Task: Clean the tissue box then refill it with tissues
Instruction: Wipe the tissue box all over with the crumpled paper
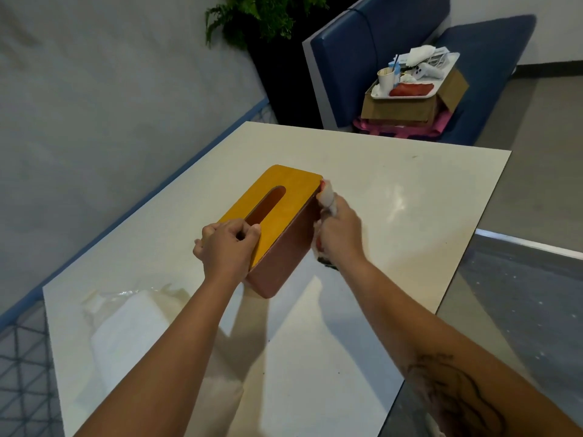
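A tissue box (293, 203) with a yellow slotted lid and brown sides stands in the middle of the white table (410, 190). My left hand (227, 244) grips its near end, fingers curled over the lid at the slot's end. My right hand (339, 230) holds a white cloth (328, 195) pressed against the box's right side wall. A pack of white tissues in clear plastic wrap (126, 329) lies on the table at the near left, beside my left forearm. The slot shows a dark, bare inside.
Beyond the table's far edge a blue bench holds a cardboard box (410, 107) topped by a white tray (413, 95) with a cup and litter. A dark planter with a fern (268, 17) stands at the back. The table's right edge drops to grey floor.
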